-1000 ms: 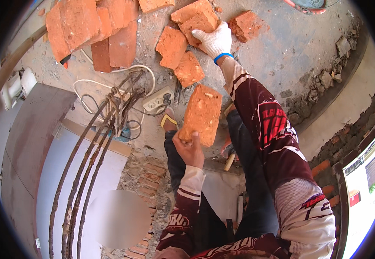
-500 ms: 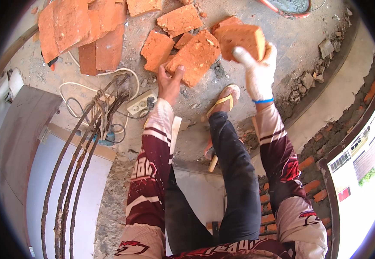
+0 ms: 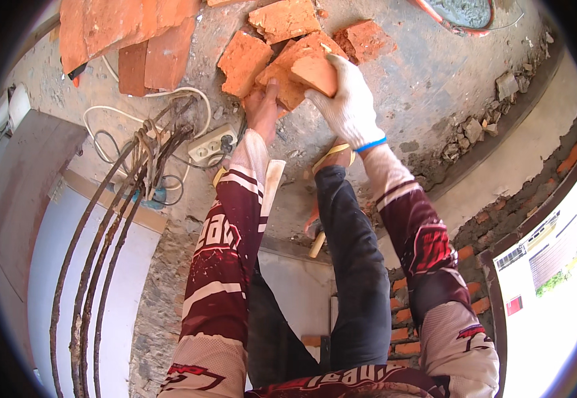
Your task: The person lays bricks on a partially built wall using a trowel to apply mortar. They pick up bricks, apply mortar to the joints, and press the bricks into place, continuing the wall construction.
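My bare left hand (image 3: 262,110) grips the lower left edge of an orange brick (image 3: 279,74), its thumb on top. My right hand (image 3: 349,99), in a white knit glove with a blue cuff, is closed on a smaller brick piece (image 3: 315,71). This piece overlaps the right side of the left hand's brick; whether the two touch I cannot tell. Around them on the ground lie broken bricks: one to the left (image 3: 245,61), one beyond (image 3: 285,20), and a rough chunk to the right (image 3: 366,41).
Stacked bricks (image 3: 119,30) stand at the far left. A white power strip (image 3: 212,144) with cables lies near rusty bars (image 3: 102,265) tied together. Rubble (image 3: 474,129) lines the right edge. A basin of grey mortar (image 3: 461,12) sits at the far right. A wooden handle (image 3: 317,244) shows near my leg.
My right hand has swung left with its brick piece, bringing it over the left hand's brick. The chunk behind it is now uncovered. My left hand still holds its brick.
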Motion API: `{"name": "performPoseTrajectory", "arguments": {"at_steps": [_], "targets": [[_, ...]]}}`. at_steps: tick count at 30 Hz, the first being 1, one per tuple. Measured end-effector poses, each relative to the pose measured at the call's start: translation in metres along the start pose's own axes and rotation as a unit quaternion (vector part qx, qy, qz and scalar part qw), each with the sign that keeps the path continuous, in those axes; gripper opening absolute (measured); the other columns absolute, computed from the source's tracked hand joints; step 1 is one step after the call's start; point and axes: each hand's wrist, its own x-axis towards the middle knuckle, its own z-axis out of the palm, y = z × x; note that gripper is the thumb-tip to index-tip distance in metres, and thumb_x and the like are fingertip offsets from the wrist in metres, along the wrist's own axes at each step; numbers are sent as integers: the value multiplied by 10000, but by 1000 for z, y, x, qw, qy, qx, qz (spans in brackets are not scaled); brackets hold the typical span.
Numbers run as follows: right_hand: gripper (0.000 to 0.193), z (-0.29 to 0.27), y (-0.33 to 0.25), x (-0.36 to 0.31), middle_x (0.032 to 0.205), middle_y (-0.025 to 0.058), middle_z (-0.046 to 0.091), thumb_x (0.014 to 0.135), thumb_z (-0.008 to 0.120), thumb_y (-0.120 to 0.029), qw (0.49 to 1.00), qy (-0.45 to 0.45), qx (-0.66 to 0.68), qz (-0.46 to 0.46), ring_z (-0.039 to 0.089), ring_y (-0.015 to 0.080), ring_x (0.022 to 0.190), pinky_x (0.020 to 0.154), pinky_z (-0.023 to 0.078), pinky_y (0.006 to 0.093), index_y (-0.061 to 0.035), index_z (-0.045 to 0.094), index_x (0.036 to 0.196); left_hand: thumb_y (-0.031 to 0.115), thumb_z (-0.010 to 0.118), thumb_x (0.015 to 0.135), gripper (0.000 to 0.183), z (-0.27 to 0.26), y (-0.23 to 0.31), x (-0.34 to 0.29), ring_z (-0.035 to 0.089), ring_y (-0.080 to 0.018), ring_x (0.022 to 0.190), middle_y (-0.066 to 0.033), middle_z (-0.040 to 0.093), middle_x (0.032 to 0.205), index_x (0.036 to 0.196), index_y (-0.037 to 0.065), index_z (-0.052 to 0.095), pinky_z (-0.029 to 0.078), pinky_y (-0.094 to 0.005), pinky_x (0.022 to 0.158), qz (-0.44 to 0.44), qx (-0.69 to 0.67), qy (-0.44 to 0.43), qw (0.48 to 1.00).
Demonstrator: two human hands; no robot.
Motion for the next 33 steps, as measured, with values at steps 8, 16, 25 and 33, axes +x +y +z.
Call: {"name": "performPoseTrajectory", "arguments": {"at_steps": [8,16,25,33], "targets": [[905,-25,-14,4,1298,222,622,682,971,-302,945,291,133,-74,647,392,1198,1018,546,450,12,523,1403,296,621,1074,393,-12,-3,14,718,-193,977,-81,712,1175,1309,-19,630,602,-369,889,25,63,-13,998],[839,-9,-12,8,1285,219,616,740,938,-279,994,105,32,-11,629,366,1194,1048,512,439,27,519,1400,388,712,992,454,2,-9,24,663,-168,801,-109,736,976,1081,-57,717,537,-334,690,91,106,32,990],[815,10,-1,4,1301,228,614,744,931,-286,996,1,38,81,610,419,1222,1034,518,479,-18,529,1400,290,655,1048,408,-1,-1,18,712,-188,984,-104,731,1129,1247,-66,649,604,-360,826,-31,276,65,958],[861,-23,-11,-5,1320,238,546,759,943,-242,947,317,10,-45,620,374,1178,1031,515,459,36,467,1420,279,675,1028,357,-10,-31,30,707,-182,907,-105,735,1032,1165,-51,673,584,-351,775,8,176,32,984]]}}
